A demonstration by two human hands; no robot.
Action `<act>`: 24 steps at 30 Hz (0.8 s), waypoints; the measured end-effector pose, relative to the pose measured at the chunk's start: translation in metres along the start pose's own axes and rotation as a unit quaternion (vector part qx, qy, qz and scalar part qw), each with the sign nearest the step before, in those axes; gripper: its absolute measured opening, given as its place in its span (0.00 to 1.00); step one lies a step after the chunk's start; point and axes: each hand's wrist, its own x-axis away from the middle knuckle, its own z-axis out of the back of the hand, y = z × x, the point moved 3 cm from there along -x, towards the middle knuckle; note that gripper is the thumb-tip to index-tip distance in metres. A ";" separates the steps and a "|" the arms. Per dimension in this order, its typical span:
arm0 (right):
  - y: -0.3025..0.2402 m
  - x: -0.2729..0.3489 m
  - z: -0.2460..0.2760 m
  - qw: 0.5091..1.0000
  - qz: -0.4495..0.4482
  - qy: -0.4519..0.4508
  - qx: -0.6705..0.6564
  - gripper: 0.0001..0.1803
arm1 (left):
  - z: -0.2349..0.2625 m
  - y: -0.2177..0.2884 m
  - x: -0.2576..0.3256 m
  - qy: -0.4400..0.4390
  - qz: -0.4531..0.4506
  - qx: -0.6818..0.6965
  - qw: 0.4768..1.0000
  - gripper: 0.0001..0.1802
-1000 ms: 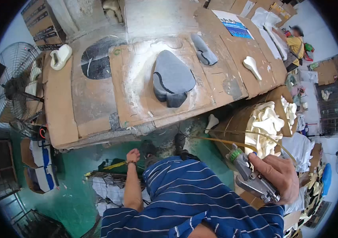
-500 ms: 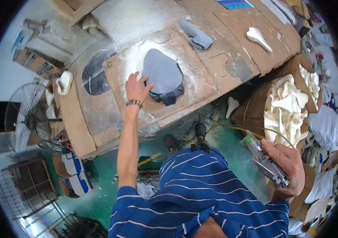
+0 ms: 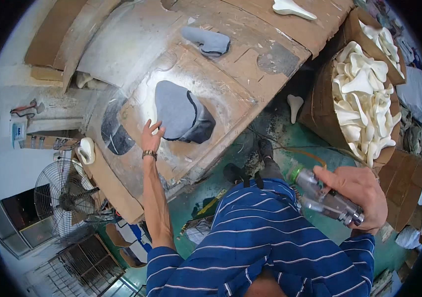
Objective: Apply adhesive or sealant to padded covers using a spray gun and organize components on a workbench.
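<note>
My left hand [image 3: 150, 137] reaches out over the dusty cardboard-covered workbench [image 3: 231, 84], fingers spread, its tips at the left edge of a grey moulded shoe-shaped form [image 3: 181, 113] lying on a white powdery patch. My right hand [image 3: 358, 192] is at my right side, closed around a silver air spray gun [image 3: 326, 198] with a green fitting and a thin yellow hose. A second grey form [image 3: 207, 40] lies farther back on the bench.
A large cardboard box [image 3: 320, 94] full of white moulded pieces [image 3: 364, 94] stands to the right. One white piece [image 3: 295, 105] lies on the green floor, another [image 3: 292, 8] on the bench's far end. A floor fan [image 3: 65, 195] stands at lower left.
My left hand rose from beside my leg and reached to the bench, now touching the grey form's edge. My head turned, shifting the bench. The right hand kept the spray gun.
</note>
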 end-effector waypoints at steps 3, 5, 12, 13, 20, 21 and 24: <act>0.009 -0.006 0.002 0.999 0.000 0.002 -0.039 0.37 | -0.008 -0.008 0.008 0.015 0.084 0.270 0.959 0.19; 0.016 -0.019 0.005 0.999 0.001 -0.002 -0.050 0.38 | -0.007 -0.018 0.025 0.055 0.103 0.312 0.943 0.23; 0.015 -0.068 0.003 0.997 0.062 -0.006 -0.046 0.43 | -0.018 0.016 0.126 0.234 0.134 0.508 0.818 0.26; 0.010 -0.076 0.001 0.997 0.069 -0.014 -0.044 0.43 | -0.025 0.004 0.144 0.234 0.156 0.531 0.799 0.25; -0.024 -0.098 -0.005 0.997 0.078 -0.016 0.020 0.42 | -0.142 -0.142 0.271 0.175 0.345 0.433 0.814 0.16; -0.019 -0.102 -0.012 0.995 0.092 -0.034 0.017 0.42 | -0.158 -0.163 0.303 0.156 0.405 0.372 0.820 0.17; -0.033 -0.099 -0.008 0.977 0.142 -0.160 0.027 0.46 | -0.224 -0.245 0.398 0.037 0.436 0.206 0.875 0.12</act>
